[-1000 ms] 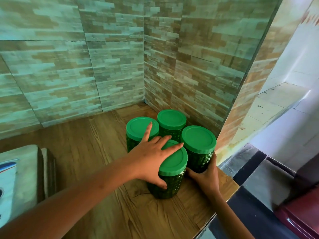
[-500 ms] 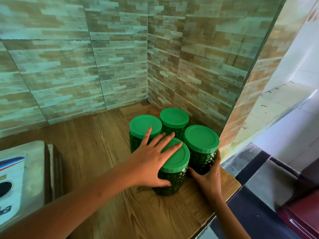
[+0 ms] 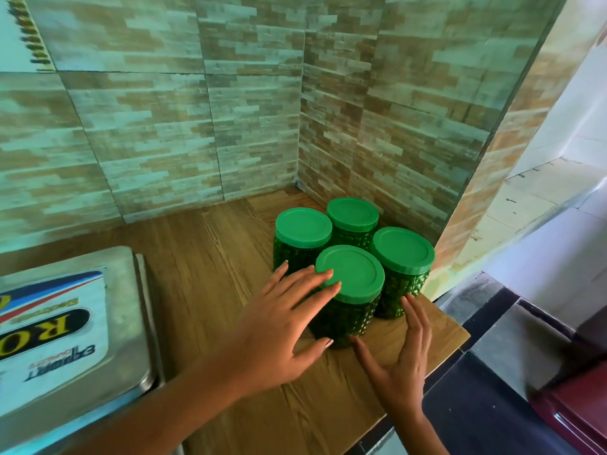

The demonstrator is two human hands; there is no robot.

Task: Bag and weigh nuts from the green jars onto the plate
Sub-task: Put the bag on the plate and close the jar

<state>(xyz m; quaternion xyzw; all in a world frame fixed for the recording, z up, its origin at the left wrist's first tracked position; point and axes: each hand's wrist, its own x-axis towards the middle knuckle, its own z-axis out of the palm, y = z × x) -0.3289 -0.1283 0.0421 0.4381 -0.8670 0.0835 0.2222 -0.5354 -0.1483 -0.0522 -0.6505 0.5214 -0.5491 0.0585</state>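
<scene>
Several green jars with green screw lids stand clustered in the counter's back right corner. The front jar point(image 3: 353, 277) is nearest me, with the right jar point(image 3: 402, 249), the back jar point(image 3: 353, 213) and the left jar point(image 3: 302, 226) around it. My left hand point(image 3: 285, 323) is spread at the front jar's left side, fingertips touching the lid's rim and thumb by its lower wall. Flat on the counter lies my right hand point(image 3: 404, 356), with straight fingers, thumb near the front jar's base and fingertips just short of the right jar. Neither hand holds anything.
A metal weighing scale point(image 3: 128, 323) with a printed sticker on its pan sits at the left. The wooden counter point(image 3: 213, 257) ends in an edge just right of the jars. Tiled walls close the corner behind. A maroon object point(image 3: 574, 415) stands low at the right.
My left hand slid off the top of the front jar's lid to its left side. My right hand let go of the right jar and drew back onto the counter.
</scene>
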